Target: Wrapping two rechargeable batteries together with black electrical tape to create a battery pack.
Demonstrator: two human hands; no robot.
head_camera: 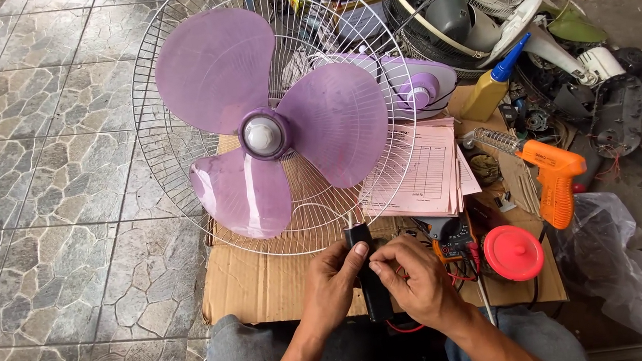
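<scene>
Hands, left hand [331, 285] and right hand [417, 281], grip a black part [369, 274] over the cardboard box [268, 287].

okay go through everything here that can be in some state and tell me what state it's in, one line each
fan: front guard off, purple blades bare, lying on the cardboard box
black part: held upright in both hands
left hand: fingers closed on the black part
right hand: pinching the black part
orange soldering gun: lying down, unheld
glue bottle: blue nozzle on, leaning
red lid: lying flat
pink papers: stacked
</scene>
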